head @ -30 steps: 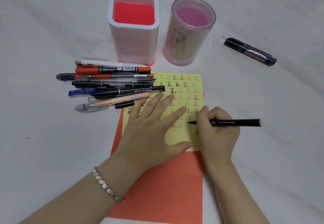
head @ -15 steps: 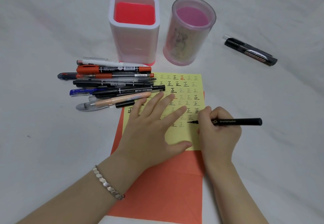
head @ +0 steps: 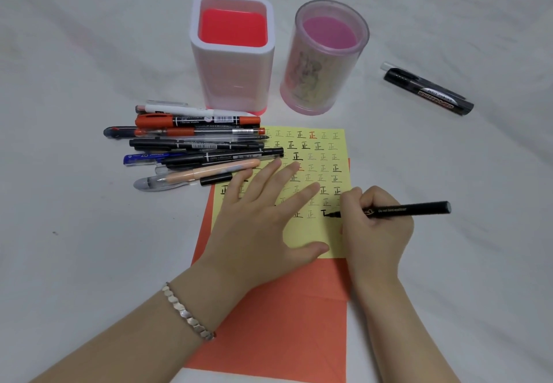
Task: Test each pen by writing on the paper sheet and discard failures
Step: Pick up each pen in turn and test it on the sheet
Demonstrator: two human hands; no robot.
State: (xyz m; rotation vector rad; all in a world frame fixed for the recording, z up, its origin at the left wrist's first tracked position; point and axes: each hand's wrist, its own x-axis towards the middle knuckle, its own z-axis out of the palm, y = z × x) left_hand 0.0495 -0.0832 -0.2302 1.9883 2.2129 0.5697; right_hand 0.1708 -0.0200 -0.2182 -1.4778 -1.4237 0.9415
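Ink is now seen at the tip of the black pen (head: 410,209): a fresh stroke (head: 324,212), absent half a second ago, on the yellow paper sheet (head: 305,234). The pen is pinched in the right hand (head: 377,233); the sheet is pressed flat under spread fingers of the left hand (head: 263,227). A pass is judged likely.

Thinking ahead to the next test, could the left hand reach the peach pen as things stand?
Probably yes: the left hand rests flat on the yellow sheet, fingers beside the peach pen, nothing between.
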